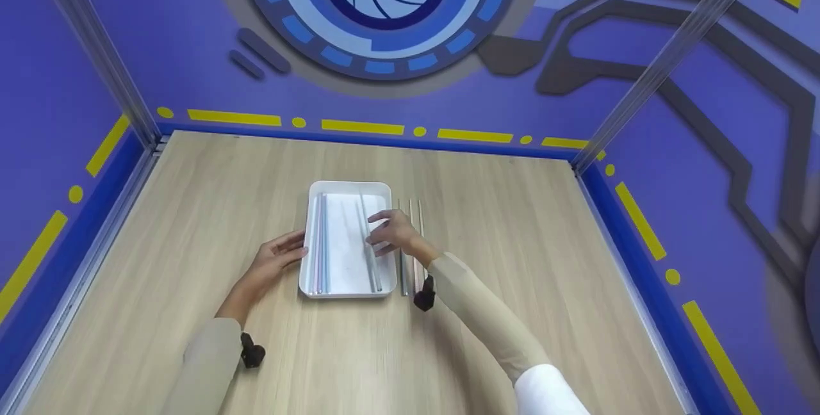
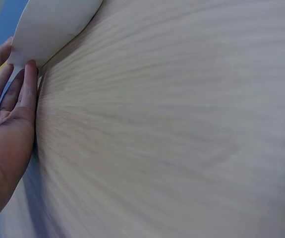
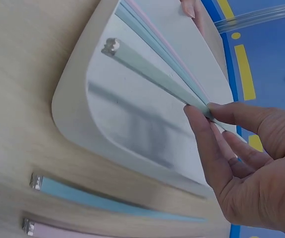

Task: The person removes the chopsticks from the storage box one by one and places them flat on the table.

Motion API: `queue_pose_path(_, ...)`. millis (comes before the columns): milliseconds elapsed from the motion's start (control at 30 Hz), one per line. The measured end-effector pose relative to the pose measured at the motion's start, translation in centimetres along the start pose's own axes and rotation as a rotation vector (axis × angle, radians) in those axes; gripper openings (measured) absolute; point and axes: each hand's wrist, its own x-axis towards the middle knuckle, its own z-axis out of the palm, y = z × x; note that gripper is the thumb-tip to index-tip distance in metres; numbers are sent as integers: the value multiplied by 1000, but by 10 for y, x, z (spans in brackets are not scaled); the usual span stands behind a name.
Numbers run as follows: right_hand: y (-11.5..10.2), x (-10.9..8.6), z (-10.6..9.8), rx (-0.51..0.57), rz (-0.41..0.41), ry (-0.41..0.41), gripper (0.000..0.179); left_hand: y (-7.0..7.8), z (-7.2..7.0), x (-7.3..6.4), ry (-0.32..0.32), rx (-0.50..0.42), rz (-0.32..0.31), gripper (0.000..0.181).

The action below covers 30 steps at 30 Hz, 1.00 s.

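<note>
A white rectangular tray (image 1: 346, 248) lies on the table, with several thin pale blue and pink sticks (image 1: 322, 245) lengthwise along its left side. My right hand (image 1: 393, 232) is over the tray's right half. Between thumb and fingertips it pinches a long pale green stick (image 3: 152, 74) with a silver end, seen clearly in the right wrist view. The stick slants above the tray floor. My left hand (image 1: 272, 260) touches the tray's left outer wall; its fingers (image 2: 29, 87) look nearly straight in the left wrist view.
Close beside the tray's right wall, a few more sticks lie on the wooden table, including a blue stick (image 3: 92, 199) and a pink stick (image 3: 58, 229), both silver-ended. Blue panels (image 1: 192, 82) enclose the table at the back and sides.
</note>
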Motion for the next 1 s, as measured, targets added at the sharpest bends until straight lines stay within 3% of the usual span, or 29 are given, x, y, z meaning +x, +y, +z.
queue_pose_path(300,3,-9,-24,46,-12,5,53,1,1,1,14,19,-13,63)
queue_pose_path(733,13,-18,-54,109,24,95,51,3,0,-1,12,30,-23,63)
queue_pose_path(1000,21,-24,-72,84,58,142,54,1,0,0,2,16,-25,64)
